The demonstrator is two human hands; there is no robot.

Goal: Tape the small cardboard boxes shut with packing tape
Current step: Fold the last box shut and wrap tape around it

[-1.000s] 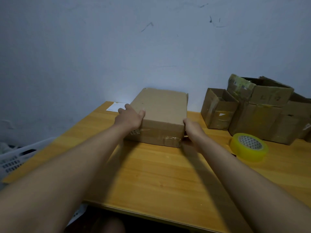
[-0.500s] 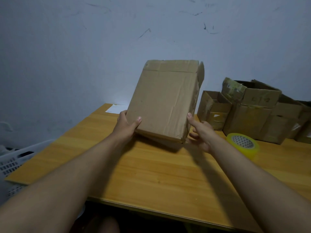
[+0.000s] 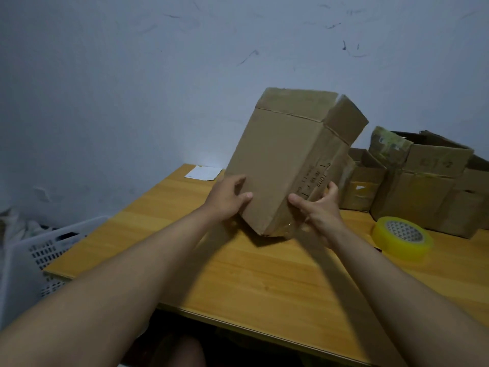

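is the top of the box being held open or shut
Open: the cardboard box has its upper flaps sticking up unfolded, while both hands grip its lower end.

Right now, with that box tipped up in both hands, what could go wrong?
The box is held only near its lower end by the left hand and right hand, so it might slip or tip. Its top flaps stand loose and could splay. The tape roll lies apart, so taping needs a hand freed.

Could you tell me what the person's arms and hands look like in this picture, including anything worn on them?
Both forearms are bare as far as the frame shows, with no sleeves in view. The left hand and right hand carry no gloves, watch or bracelet that I can see.
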